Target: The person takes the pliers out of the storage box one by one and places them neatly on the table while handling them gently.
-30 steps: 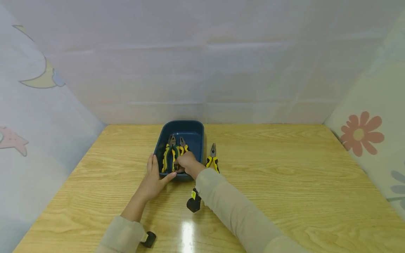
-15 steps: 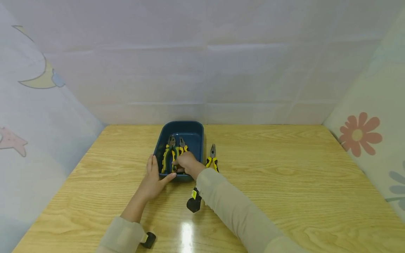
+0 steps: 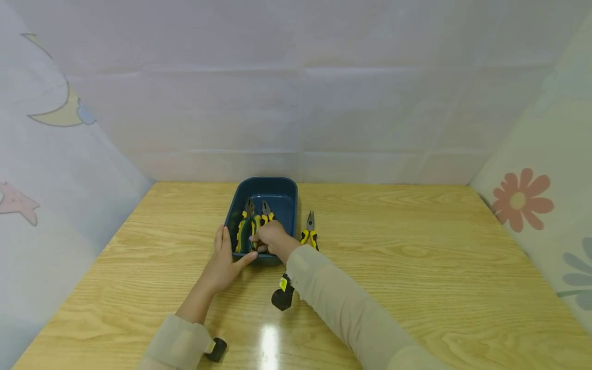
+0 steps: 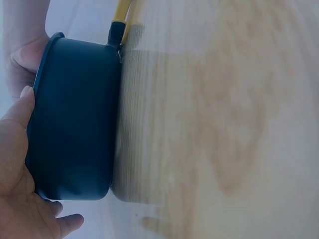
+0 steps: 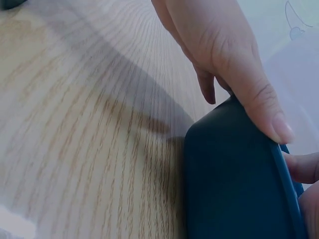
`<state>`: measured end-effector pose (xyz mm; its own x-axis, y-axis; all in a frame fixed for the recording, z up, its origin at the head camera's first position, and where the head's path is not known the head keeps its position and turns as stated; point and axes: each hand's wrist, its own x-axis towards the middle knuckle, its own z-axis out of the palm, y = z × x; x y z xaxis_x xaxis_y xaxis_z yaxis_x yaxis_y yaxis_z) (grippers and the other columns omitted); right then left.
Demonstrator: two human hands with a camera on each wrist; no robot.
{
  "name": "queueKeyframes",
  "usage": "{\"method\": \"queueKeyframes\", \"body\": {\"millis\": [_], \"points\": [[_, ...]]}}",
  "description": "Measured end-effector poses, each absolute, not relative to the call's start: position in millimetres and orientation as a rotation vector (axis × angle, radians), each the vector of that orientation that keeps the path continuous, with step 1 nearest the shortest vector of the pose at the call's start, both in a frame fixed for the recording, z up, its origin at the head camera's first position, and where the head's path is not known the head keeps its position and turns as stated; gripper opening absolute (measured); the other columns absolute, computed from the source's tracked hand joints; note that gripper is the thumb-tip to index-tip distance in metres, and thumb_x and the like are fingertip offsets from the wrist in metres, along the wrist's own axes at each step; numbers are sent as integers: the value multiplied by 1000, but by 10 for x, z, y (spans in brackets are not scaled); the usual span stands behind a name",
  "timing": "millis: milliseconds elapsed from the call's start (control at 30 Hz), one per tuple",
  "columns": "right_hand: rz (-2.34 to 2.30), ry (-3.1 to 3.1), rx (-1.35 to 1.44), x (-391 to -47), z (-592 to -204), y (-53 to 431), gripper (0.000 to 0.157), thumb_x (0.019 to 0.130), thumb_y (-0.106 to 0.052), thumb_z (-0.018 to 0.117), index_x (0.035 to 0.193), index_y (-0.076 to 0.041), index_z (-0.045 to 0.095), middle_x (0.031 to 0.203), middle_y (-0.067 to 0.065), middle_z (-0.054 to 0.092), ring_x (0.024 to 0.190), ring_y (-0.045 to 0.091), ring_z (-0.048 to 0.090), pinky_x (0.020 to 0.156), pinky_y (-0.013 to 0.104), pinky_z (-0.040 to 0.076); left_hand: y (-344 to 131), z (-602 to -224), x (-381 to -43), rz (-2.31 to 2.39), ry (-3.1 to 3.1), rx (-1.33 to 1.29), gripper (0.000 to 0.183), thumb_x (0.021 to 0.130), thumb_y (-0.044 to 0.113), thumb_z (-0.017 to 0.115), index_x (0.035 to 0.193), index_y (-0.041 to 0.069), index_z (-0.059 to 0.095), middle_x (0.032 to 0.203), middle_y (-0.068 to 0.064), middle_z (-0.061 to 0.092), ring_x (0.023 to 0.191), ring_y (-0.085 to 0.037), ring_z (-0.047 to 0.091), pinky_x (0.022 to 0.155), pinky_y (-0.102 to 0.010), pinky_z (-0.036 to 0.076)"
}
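The green-handled pliers point(image 3: 255, 225), pinched by the right hand point(image 3: 274, 237), lie inside the blue tray point(image 3: 277, 183), whose near corner the left hand point(image 3: 225, 267) grips; swung sideways, they could snag the neighbouring pliers point(image 3: 266, 208) just beyond the right hand.

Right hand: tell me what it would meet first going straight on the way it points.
The right hand would meet the green-and-yellow pliers first; its fingers seem to grip one handle. Beyond them, probably the tray's left wall, though depth is unclear.
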<state>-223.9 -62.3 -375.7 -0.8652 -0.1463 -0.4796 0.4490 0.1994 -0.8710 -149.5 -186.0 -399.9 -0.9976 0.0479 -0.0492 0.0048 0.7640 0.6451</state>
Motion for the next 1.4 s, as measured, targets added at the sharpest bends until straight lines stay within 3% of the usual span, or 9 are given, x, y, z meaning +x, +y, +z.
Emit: {"method": "queueKeyframes", "body": {"millis": [400,633,867,967,1067,1200,1400], "points": [[-1852,1899,325,-2222,-3734,-627,15,77,5,60,91,10,57,73,14,58,47,16,57,54,27,50,-1859,-4001,-1521,1019,2911,39,103,75,65,42,135,4,-15,140,-11,-20,117,-46,25,84,-54,33],[-1921,1821,318,-2210,-3696,-593,15,79,1,59,92,8,59,88,23,60,53,17,60,58,28,50,-1877,-4016,-1534,1034,2894,32,102,77,63,43,135,5,-16,140,-10,-21,116,-46,26,84,-54,33],[-2032,1691,273,-2178,-3649,-577,40,80,5,55,119,9,44,85,22,57,57,20,60,62,29,50,-1880,-4005,-1541,1029,2903,32,101,78,59,46,135,4,-16,140,-12,-20,117,-47,24,85,-55,32],[-2073,1631,238,-2152,-3660,-540,49,80,6,54,126,8,36,94,25,55,55,18,58,65,31,50,-1880,-4015,-1546,1023,2906,34,103,76,63,44,135,3,-15,140,-12,-20,117,-47,24,85,-55,32],[-2080,1615,179,-2121,-3681,-482,44,81,5,53,123,9,39,103,29,51,60,20,59,68,32,49,-1876,-4028,-1548,1033,2897,43,104,75,65,43,135,4,-16,140,-12,-20,118,-46,21,85,-55,32],[-2079,1643,122,-2080,-3680,-395,40,82,4,53,121,11,41,104,28,50,80,31,59,70,33,48,-1865,-4038,-1552,1031,2892,37,104,75,65,43,135,4,-16,139,-12,-21,118,-46,21,85,-55,31],[-2099,1611,99,-2055,-3650,-294,50,83,5,51,129,9,30,119,29,41,97,36,52,73,32,47,-1877,-4022,-1562,1005,2893,12,102,76,64,43,135,5,-16,140,-12,-21,117,-46,23,85,-55,32]]}}
